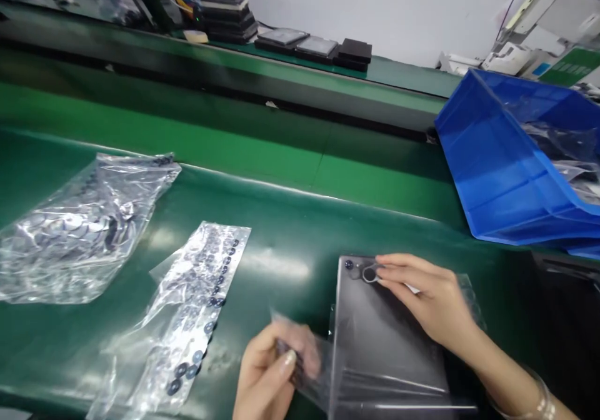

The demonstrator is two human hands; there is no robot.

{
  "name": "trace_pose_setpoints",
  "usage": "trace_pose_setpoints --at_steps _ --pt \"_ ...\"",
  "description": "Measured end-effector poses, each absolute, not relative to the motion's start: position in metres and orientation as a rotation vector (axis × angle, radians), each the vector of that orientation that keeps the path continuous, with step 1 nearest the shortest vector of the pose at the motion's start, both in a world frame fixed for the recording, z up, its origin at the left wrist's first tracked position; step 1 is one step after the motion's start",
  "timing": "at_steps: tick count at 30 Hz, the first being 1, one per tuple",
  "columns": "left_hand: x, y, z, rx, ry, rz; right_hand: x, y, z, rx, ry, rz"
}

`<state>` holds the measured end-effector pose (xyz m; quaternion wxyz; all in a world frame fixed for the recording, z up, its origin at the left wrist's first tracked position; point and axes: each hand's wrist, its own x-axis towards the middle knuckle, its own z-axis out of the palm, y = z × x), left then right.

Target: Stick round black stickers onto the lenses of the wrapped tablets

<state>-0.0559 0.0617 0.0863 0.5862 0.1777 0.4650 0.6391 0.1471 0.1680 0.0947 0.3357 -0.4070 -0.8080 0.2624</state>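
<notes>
A grey tablet [389, 339] lies on the green work surface with its camera corner at the top left. Clear film covers its lower part. The fingertips of my right hand [424, 292] are closed on a small round lens piece [369, 274] at that camera corner; whether it touches the tablet, I cannot tell. My left hand [281, 367], blurred, pinches clear plastic film [319, 370] beside the tablet's left edge. To the left lies a clear sheet [206, 282] with small round dark lens pieces [180, 370] along its edge.
A clear zip bag [79, 232] of shiny pieces lies far left. A blue bin [506, 170] with plastic-wrapped items stands at right, above a black object [553, 320]. On the back shelf are stacked black devices [225, 10] and flat boxes [316, 46].
</notes>
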Motion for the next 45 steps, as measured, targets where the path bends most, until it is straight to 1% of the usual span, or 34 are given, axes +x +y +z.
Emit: trace_pose_setpoints --at_steps 2,5,9,18,24,26,28,30,33,36,45 --pt "-0.059 0.066 0.080 0.196 1.168 1.501 0.139 0.176 0.081 -1.003 -2.161 0.671" --pt "-0.062 0.069 0.072 0.018 1.310 1.531 0.128 0.181 0.068 -0.975 -2.191 0.602" --pt "-0.059 0.068 0.064 0.068 1.557 1.566 0.123 0.184 0.062 -0.941 -2.234 0.584" --pt "-0.056 0.063 0.053 0.650 2.132 1.264 0.124 0.183 0.062 -0.929 -2.241 0.615" --pt "-0.060 0.064 0.047 1.417 2.517 0.931 0.124 0.183 0.064 -0.923 -2.254 0.615" --pt "-0.059 0.068 0.048 1.701 2.446 0.888 0.124 0.183 0.064 -0.915 -2.267 0.619" --pt "-0.057 0.076 0.050 1.944 2.193 0.839 0.123 0.184 0.064 -0.896 -2.284 0.625" --pt "-0.056 0.087 0.053 2.108 1.937 0.748 0.124 0.185 0.064 -0.878 -2.291 0.627" --pt "-0.053 0.103 0.058 2.263 1.751 0.624 0.124 0.186 0.063 -0.858 -2.287 0.623" --pt "-0.051 0.112 0.059 2.390 1.710 0.574 0.124 0.186 0.061 -0.847 -2.287 0.631" --pt "-0.042 0.111 0.060 2.568 1.852 0.520 0.124 0.186 0.062 -0.868 -2.264 0.673"
